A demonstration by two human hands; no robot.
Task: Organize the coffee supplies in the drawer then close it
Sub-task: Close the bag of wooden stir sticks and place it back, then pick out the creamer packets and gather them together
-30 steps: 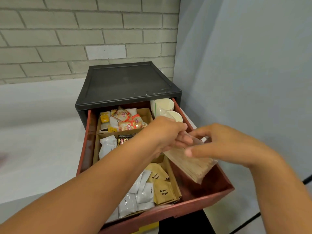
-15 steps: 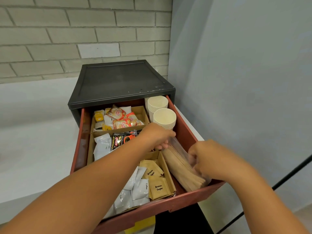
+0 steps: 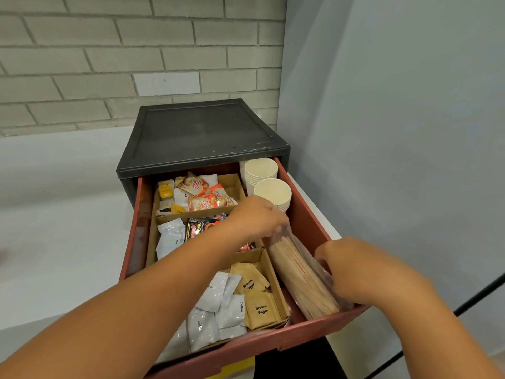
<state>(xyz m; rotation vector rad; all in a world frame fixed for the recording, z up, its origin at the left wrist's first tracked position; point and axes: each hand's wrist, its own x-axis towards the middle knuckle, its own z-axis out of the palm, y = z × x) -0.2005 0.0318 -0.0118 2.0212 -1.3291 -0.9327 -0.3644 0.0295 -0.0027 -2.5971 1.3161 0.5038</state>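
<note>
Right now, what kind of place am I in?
Probably an office or break-room coffee station: the open drawer holds stacked paper cups, brown sugar sachets and a bag of wooden stirrers.

Drawer [image 3: 306,214]: one. Cup stacks [image 3: 261,173]: two, at 1 o'clock. Stirrer bag [image 3: 300,280]: one, at 4 o'clock. Cardboard trays [image 3: 269,272]: three. Brown sugar sachets [image 3: 261,310] with labels showing: two, at 6 o'clock.
</note>
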